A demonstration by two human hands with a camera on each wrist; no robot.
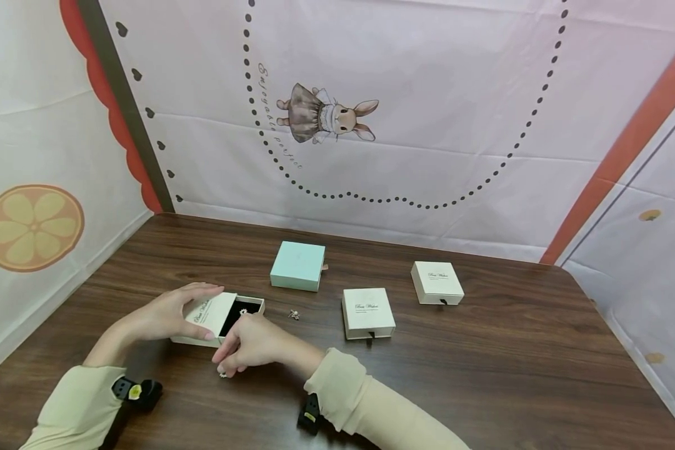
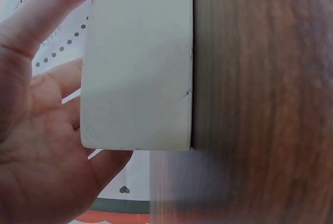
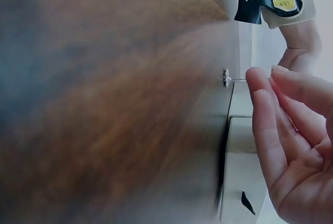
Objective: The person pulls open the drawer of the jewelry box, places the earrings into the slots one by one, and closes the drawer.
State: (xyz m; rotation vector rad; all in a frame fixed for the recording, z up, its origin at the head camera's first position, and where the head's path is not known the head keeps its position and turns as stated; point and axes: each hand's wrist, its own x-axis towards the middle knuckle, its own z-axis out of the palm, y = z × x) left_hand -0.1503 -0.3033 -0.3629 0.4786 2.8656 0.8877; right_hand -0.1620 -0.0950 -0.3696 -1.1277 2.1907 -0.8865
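My left hand (image 1: 171,314) grips a white lettered box (image 1: 216,315), thumb along its near side and fingers over the far side. Its drawer is partly slid out to the right and shows a black lining (image 1: 238,320). One small flower-shaped earring (image 1: 244,311) sits on that lining. In front of the box, my right hand (image 1: 253,344) pinches another small earring (image 3: 226,78) by its thin post, thumb against finger. That earring's decorated head points down, close over the table. The left wrist view shows the plain white side of the box (image 2: 138,78) against the left hand (image 2: 47,146).
Small metallic earrings (image 1: 294,314) lie on the brown wooden table (image 1: 484,375), right of the open box. A mint-green box (image 1: 298,265) stands behind them. Farther right are two closed white boxes, the nearer one (image 1: 368,314) and the farther one (image 1: 437,282). A printed cloth (image 1: 427,125) hangs behind.
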